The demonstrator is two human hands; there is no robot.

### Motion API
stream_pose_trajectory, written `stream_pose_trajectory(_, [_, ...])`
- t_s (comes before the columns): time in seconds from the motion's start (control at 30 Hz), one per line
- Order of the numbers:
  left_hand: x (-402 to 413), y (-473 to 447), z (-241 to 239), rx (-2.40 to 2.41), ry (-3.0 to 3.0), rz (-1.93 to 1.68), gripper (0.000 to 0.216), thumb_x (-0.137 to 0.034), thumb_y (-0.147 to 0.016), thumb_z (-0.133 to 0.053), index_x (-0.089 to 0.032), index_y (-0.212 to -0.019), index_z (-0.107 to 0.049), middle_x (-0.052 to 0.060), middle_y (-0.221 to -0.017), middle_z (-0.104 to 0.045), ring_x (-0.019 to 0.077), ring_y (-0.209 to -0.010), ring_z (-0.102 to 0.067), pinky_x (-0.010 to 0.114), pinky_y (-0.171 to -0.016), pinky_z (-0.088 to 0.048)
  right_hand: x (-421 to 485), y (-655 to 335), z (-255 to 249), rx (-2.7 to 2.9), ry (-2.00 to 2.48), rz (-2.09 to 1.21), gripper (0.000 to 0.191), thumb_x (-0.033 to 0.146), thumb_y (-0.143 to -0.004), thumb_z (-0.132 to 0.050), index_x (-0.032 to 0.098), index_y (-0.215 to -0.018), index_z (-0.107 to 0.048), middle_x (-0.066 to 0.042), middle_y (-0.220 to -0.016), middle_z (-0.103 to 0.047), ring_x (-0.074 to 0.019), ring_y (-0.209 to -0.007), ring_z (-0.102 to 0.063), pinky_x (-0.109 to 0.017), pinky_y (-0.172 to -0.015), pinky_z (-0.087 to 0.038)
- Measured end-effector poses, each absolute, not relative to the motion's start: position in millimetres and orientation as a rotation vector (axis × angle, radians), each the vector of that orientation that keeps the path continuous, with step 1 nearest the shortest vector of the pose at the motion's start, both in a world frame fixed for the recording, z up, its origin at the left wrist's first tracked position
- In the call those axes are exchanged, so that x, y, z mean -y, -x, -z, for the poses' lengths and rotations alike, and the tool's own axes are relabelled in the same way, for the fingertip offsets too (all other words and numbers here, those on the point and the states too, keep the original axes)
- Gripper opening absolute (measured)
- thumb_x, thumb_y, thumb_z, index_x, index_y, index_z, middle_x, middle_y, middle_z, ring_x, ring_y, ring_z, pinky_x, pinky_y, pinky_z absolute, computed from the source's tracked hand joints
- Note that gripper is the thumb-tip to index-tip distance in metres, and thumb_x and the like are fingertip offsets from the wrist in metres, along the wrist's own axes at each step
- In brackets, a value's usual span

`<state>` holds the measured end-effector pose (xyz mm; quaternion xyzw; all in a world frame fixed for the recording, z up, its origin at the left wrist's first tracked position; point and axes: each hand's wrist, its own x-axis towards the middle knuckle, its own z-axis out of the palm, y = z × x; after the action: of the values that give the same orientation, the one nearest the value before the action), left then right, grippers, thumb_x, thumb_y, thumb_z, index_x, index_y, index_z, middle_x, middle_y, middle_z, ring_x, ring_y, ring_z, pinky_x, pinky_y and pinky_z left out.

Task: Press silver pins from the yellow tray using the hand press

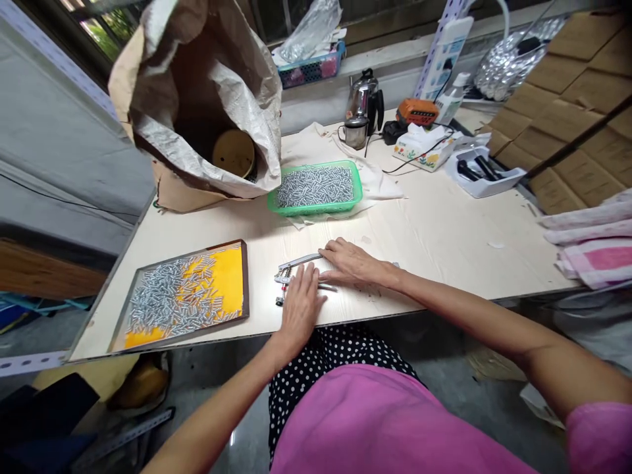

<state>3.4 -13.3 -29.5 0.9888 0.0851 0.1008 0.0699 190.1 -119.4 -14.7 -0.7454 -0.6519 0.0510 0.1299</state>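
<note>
My left hand [299, 303] lies flat on the pale table [444, 230] near its front edge, fingers stretched out over a small metal hand tool [291, 271]. My right hand [348, 261] rests beside it, fingers extended flat, fingertips touching the tool's long metal handle. Neither hand grips anything. To the left sits a yellow-bottomed tray [232, 276] strewn with several small silver metal pins. A green plastic basket [316, 187] heaped with the same pins stands farther back.
A big open paper sack [197, 99] with a yellow cup inside stands at the back left. A kettle [365, 99], metal mug, tissue box [424, 148] and white holder [484, 171] are at the back right. Folded cloths [592, 243] lie at the right edge.
</note>
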Motion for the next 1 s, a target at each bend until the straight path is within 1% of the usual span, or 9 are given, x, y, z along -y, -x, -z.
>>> stream_pose_trajectory(0.07, [25.9, 6.1, 40.0, -0.193, -2.948, -0.358, 0.056, -0.030, -0.098, -0.054, -0.013, -0.149, -0.039, 0.019, -0.156, -0.043, 0.0348, -0.150, -0.029, 0.053, -0.116, -0.039, 115.3, -194.3, 18.0, 1.898, 2.186, -0.145, 0.034, 0.039, -0.097, -0.059, 0.011, -0.117, -0.063, -0.014, -0.111, -0.061, -0.0258, -0.099, -0.050, -0.035, -0.084, -0.039])
stream_pose_trajectory(0.17, [35.7, 9.3, 45.4, -0.187, -2.907, -0.337, 0.051, -0.034, -0.099, -0.053, -0.014, -0.144, -0.044, 0.018, -0.150, -0.051, 0.0348, -0.147, -0.036, 0.055, -0.116, -0.039, 102.4, -203.8, 19.8, 1.886, 2.255, -0.163, 0.020, 0.020, -0.098, -0.053, 0.013, -0.110, -0.066, -0.012, -0.108, -0.064, -0.0238, -0.099, -0.050, -0.033, -0.082, -0.036])
stream_pose_trajectory(0.27, [35.5, 5.4, 44.5, -0.202, -2.862, -0.302, 0.043, -0.034, -0.100, -0.051, -0.015, -0.138, -0.051, 0.016, -0.143, -0.058, 0.0344, -0.143, -0.043, 0.057, -0.116, -0.038, 84.6, -216.4, 14.0, 1.858, 2.308, -0.172, 0.019, 0.020, -0.099, -0.052, 0.013, -0.105, -0.069, -0.012, -0.107, -0.066, -0.0233, -0.100, -0.052, -0.033, -0.084, -0.034])
stream_pose_trajectory(0.47, [37.7, 1.7, 41.7, -0.199, -2.792, -0.367, 0.050, -0.039, -0.096, -0.058, -0.013, -0.139, -0.050, 0.020, -0.145, -0.055, 0.0368, -0.143, -0.043, 0.061, -0.113, -0.040, 56.4, -183.4, -9.3, 2.046, 2.188, -0.103, 0.020, 0.020, -0.099, -0.052, 0.018, -0.106, -0.071, -0.010, -0.106, -0.065, -0.0234, -0.099, -0.052, -0.034, -0.080, -0.033])
stream_pose_trajectory(0.6, [48.3, 22.0, 23.5, -0.013, -2.701, -0.544, 0.030, -0.037, -0.097, -0.057, -0.014, -0.117, -0.063, 0.015, -0.114, -0.071, 0.0272, -0.112, -0.066, 0.044, -0.097, -0.056, 43.9, -135.4, -8.0, 2.419, 1.744, -0.223, 0.015, 0.020, -0.097, -0.057, 0.021, -0.099, -0.072, -0.006, -0.100, -0.061, -0.0193, -0.088, -0.051, -0.030, -0.067, -0.031])
stream_pose_trajectory(0.7, [32.9, 52.8, -2.4, 0.089, -2.703, -0.710, 0.014, -0.025, -0.098, -0.057, -0.017, -0.103, -0.066, 0.008, -0.098, -0.072, 0.0205, -0.097, -0.067, 0.037, -0.094, -0.055, 34.3, -121.8, -0.9, 2.485, 1.654, -0.270, 0.015, 0.010, -0.094, -0.056, 0.016, -0.090, -0.069, -0.006, -0.095, -0.060, -0.0158, -0.079, -0.049, -0.029, -0.064, -0.031])
stream_pose_trajectory(0.83, [-44.8, 92.7, -34.0, -0.545, -2.908, -0.717, 0.023, -0.022, -0.100, -0.048, -0.019, -0.101, -0.070, 0.008, -0.092, -0.071, 0.0214, -0.088, -0.062, 0.035, -0.083, -0.052, 27.1, -118.9, 9.4, 2.494, 1.488, -0.264, 0.017, 0.009, -0.096, -0.051, 0.014, -0.087, -0.064, -0.005, -0.088, -0.059, -0.0158, -0.076, -0.050, -0.029, -0.067, -0.035])
stream_pose_trajectory(0.93, [-114.1, 106.3, -41.4, -1.132, -2.975, -0.502, 0.031, -0.029, -0.099, -0.045, -0.018, -0.097, -0.074, 0.011, -0.094, -0.070, 0.0272, -0.092, -0.059, 0.039, -0.084, -0.050, 30.9, -115.5, 17.7, 2.371, 1.401, -0.306, 0.016, 0.011, -0.099, -0.046, 0.015, -0.096, -0.061, -0.006, -0.092, -0.061, -0.0162, -0.077, -0.052, -0.029, -0.068, -0.040])
stream_pose_trajectory(1.0, [-145.7, 106.8, -38.6, -1.281, -2.979, -0.282, 0.034, -0.030, -0.098, -0.044, -0.018, -0.096, -0.075, 0.012, -0.096, -0.070, 0.0294, -0.097, -0.058, 0.039, -0.086, -0.049, 34.5, -119.4, 17.7, 2.137, 1.383, -0.316, 0.017, 0.013, -0.101, -0.042, 0.016, -0.103, -0.059, -0.008, -0.097, -0.061, -0.0164, -0.082, -0.055, -0.029, -0.071, -0.044])
